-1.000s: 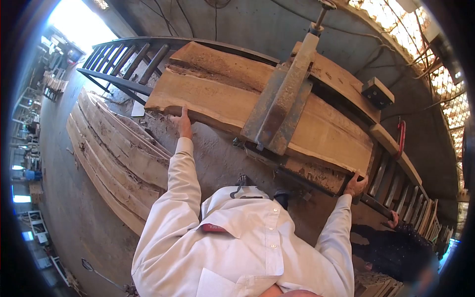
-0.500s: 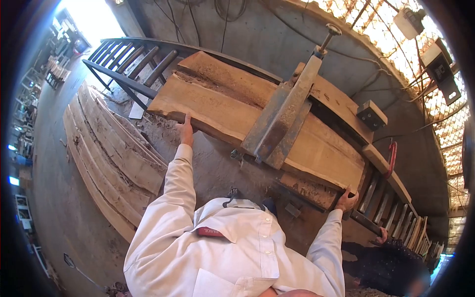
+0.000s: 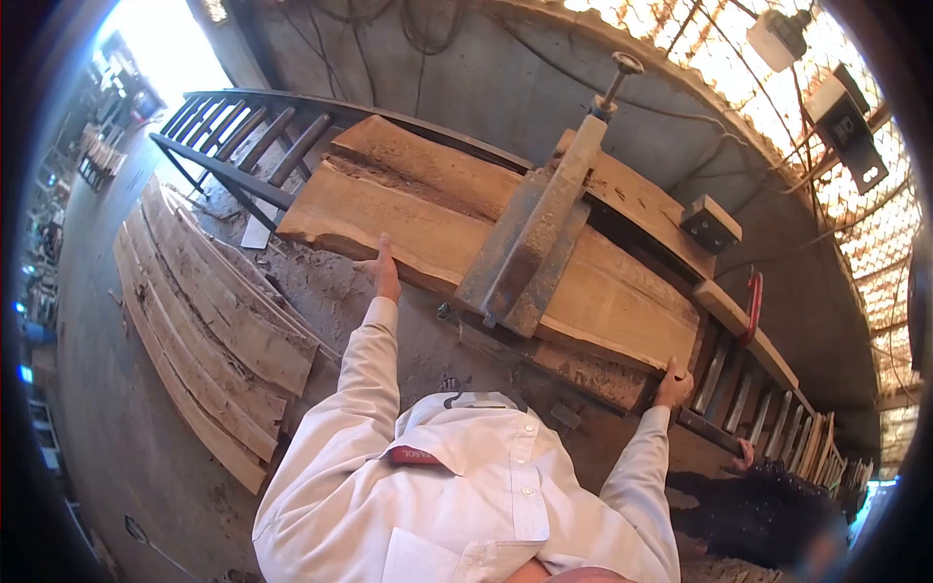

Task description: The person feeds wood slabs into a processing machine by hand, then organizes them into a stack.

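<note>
A long wooden slab (image 3: 335, 209) with a rough, live edge lies beneath a heavy metal crosspiece (image 3: 544, 223) of a machine and sticks out on both sides. My left hand (image 3: 385, 272) is at the near edge, left of the crosspiece, thumb up against the wood and fingers apart. At the slab's right end, my right hand (image 3: 673, 387) grips the near corner, thumb on top; its other fingers are partly hidden. Behind the slab, a wooden board (image 3: 637, 204) stands along the machine.
Roller frames extend left (image 3: 255, 146) and right (image 3: 768, 413). Long rough planks (image 3: 194, 301) are stacked on the floor at left. A red clamp (image 3: 753, 306) sits on a wooden bar at right. Beyond my right arm, another person (image 3: 758, 505) has a hand (image 3: 744, 455) at the right roller frame.
My left hand has shifted right along the slab's near edge, toward the crosspiece. My right hand stays at the same corner. The whole view has shifted slightly.
</note>
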Demonstrator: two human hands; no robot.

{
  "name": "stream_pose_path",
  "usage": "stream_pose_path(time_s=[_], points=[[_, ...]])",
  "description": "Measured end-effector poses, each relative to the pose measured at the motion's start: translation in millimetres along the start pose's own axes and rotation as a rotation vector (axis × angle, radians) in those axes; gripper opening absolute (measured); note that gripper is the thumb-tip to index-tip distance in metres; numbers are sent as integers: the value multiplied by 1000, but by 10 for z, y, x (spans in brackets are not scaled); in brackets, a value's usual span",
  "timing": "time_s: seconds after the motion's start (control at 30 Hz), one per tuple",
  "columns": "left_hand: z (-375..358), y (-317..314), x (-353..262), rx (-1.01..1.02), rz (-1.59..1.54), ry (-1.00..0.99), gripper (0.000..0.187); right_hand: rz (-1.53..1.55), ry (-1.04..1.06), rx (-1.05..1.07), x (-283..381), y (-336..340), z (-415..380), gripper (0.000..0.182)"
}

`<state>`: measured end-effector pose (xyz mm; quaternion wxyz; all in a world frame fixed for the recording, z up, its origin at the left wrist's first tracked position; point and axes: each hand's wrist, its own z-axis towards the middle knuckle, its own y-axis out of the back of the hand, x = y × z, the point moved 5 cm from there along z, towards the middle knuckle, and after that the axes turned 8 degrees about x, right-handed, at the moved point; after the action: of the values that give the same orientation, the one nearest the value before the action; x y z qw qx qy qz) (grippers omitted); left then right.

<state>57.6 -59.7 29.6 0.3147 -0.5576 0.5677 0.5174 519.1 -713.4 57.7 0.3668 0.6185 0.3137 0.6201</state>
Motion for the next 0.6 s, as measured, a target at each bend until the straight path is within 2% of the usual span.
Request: stream_pose_path(time_s=[0.07,0.17,0.33,0.43,0.47,0.6], points=[[-49,-58,5,-21,-5,31,128,-82,-16,-20,142,102,26,67],[-161,-54,-161,-36,2,18,126,-117,-47,-31,292,184,-18,66],[-234,-33,-217,-83,23,-60,119,36,-101,8,226,106,26,64],[-11,-107,49,-261,143,-176,113,46,-82,0,200,77,39,64],[-66,-99,-1,-194,102,-120,109,44,-78,-16,169,49,61,65],[-138,-55,-124,-202,91,-112,108,89,-73,-3,166,81,-54,66]])
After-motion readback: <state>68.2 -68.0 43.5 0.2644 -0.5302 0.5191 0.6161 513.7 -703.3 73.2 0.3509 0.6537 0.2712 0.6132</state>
